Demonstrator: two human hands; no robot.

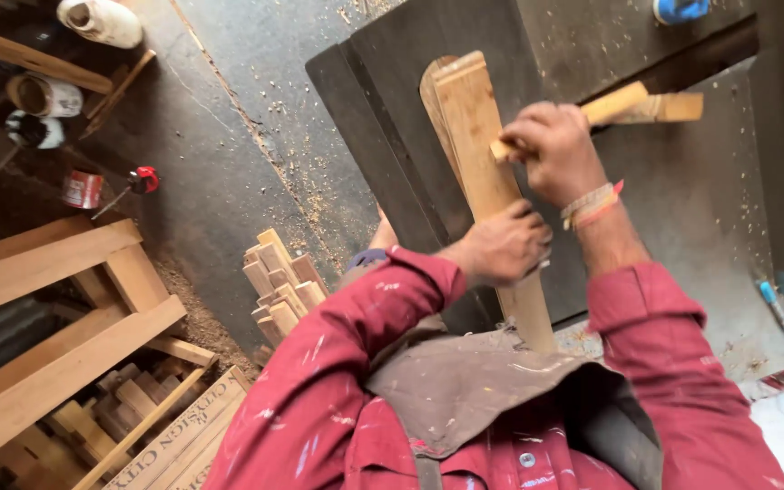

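Observation:
A long pale wooden slat [478, 145] with a rounded far end lies lengthwise on a dark workbench [383, 109]. My left hand [504, 247] grips the slat near its lower part, pressing it down. My right hand [551, 150] is closed around a wooden-handled tool [612, 105], its end resting against the slat's right edge. Both arms wear red paint-flecked sleeves, and a brown apron hangs at my chest.
A stack of short wooden blocks [280, 281] stands on the floor left of the bench. Timber beams [56, 308] and offcuts fill the lower left. Tins [82, 189] and a white container [102, 20] sit at upper left. A blue-handled tool [771, 302] lies at the right.

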